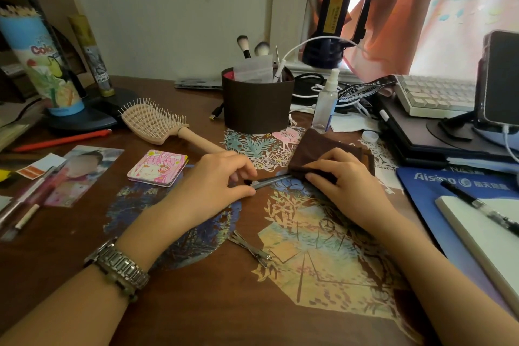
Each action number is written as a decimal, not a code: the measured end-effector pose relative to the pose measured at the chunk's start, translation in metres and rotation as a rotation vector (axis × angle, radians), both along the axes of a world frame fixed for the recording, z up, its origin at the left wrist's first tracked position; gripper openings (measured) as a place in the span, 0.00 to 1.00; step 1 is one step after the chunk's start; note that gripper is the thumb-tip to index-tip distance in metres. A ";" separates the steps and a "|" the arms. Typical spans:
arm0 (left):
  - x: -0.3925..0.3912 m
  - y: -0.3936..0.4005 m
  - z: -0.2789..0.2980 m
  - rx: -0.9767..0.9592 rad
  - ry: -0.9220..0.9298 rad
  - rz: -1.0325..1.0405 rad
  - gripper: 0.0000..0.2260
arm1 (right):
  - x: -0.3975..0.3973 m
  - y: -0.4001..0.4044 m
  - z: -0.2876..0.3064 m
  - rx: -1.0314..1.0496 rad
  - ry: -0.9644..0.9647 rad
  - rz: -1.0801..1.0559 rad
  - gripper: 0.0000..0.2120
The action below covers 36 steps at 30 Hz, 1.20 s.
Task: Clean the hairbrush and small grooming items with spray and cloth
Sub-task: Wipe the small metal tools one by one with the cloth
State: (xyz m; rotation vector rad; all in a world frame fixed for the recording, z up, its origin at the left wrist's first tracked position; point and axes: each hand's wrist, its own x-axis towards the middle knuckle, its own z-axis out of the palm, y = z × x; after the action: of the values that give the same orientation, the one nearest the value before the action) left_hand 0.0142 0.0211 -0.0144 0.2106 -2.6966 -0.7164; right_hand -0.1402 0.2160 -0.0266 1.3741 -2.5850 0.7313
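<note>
I take the brown holder (257, 101) at the back middle of the desk (202, 298) as my landmark, with makeup brushes standing up out of it. Straight in front of it, toward me, my left hand (216, 180) pinches the near end of a small metal grooming tool (266, 180) between thumb and curled fingers, holding it low over the desk. The tool's far tip runs rightward under the edge of a folded brown cloth (325, 153), which lies in front of and to the right of the holder. My right hand (345, 177) presses down on that cloth, fingers bent over its near edge and closed on the fabric around the tool's tip. The hairbrush (157, 123) lies to the left of the holder, bristles up, its handle angled toward my left hand. The clear spray bottle (325, 104) stands upright just to the right of the holder, beside the cloth's far corner, and a white cap (370, 136) lies a little further right. A pink square compact (157, 168) lies in front of the hairbrush, left of my left hand. Nearer me than the hands, a second thin metal tool (251, 248) rests on the desk, touched by neither hand. A metal watch (119, 267) sits on my left wrist.
</note>
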 end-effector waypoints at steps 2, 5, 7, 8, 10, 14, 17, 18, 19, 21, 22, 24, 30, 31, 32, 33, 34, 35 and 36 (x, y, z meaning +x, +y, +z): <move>-0.001 0.000 -0.001 0.014 0.008 -0.002 0.08 | 0.000 0.000 0.000 0.000 -0.001 -0.002 0.13; -0.003 0.000 -0.003 0.014 0.023 0.024 0.06 | 0.001 0.000 0.000 -0.010 -0.004 -0.003 0.13; -0.004 -0.001 -0.004 -0.001 0.030 0.049 0.06 | 0.001 0.000 0.000 -0.020 -0.015 -0.005 0.12; -0.004 0.000 -0.004 -0.007 0.031 0.056 0.06 | 0.001 -0.001 0.000 -0.026 -0.019 -0.005 0.12; -0.004 0.000 -0.005 -0.008 0.032 0.053 0.07 | 0.002 -0.001 0.000 -0.036 -0.019 -0.005 0.12; -0.006 0.002 -0.006 -0.002 0.037 0.041 0.08 | 0.003 -0.001 0.000 -0.022 -0.016 0.013 0.13; -0.009 0.002 -0.008 0.036 0.059 0.040 0.07 | 0.004 -0.002 -0.001 0.003 0.024 0.033 0.14; -0.010 0.002 -0.008 0.049 0.065 0.040 0.06 | 0.005 -0.003 -0.002 0.008 0.033 0.037 0.14; -0.010 0.003 -0.008 0.059 0.069 0.041 0.06 | 0.005 -0.004 -0.002 0.012 0.038 0.039 0.14; -0.011 0.003 -0.009 0.073 0.073 0.049 0.06 | 0.007 -0.005 -0.003 0.011 0.046 0.046 0.14; -0.011 0.003 -0.009 0.078 0.076 0.053 0.06 | 0.007 -0.007 -0.004 0.008 0.049 0.049 0.13; -0.013 0.003 -0.010 0.093 0.083 0.054 0.06 | 0.009 -0.010 -0.005 -0.001 0.047 0.054 0.13; -0.018 0.005 -0.012 0.149 0.100 0.040 0.06 | 0.015 -0.016 -0.006 -0.028 0.046 0.069 0.13; -0.019 0.005 -0.012 0.153 0.099 0.040 0.06 | 0.016 -0.017 -0.006 -0.035 0.045 0.074 0.13; -0.019 0.006 -0.012 0.158 0.099 0.041 0.06 | 0.018 -0.018 -0.006 -0.040 0.043 0.077 0.13; -0.019 0.006 -0.012 0.165 0.099 0.040 0.06 | 0.019 -0.019 -0.006 -0.045 0.045 0.081 0.13; -0.020 0.006 -0.013 0.170 0.100 0.040 0.06 | 0.020 -0.020 -0.006 -0.049 0.047 0.084 0.13; -0.020 0.006 -0.013 0.170 0.101 0.040 0.06 | 0.022 -0.022 -0.006 -0.052 0.053 0.089 0.12; -0.020 0.005 -0.013 0.168 0.103 0.040 0.06 | 0.023 -0.022 -0.005 -0.053 0.058 0.095 0.12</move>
State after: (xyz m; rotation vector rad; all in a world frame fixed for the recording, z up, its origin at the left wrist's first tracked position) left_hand -0.0062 0.0264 -0.0277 0.2611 -2.5284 -0.9170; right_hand -0.1171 0.1936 -0.0319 1.4872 -2.4532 0.7564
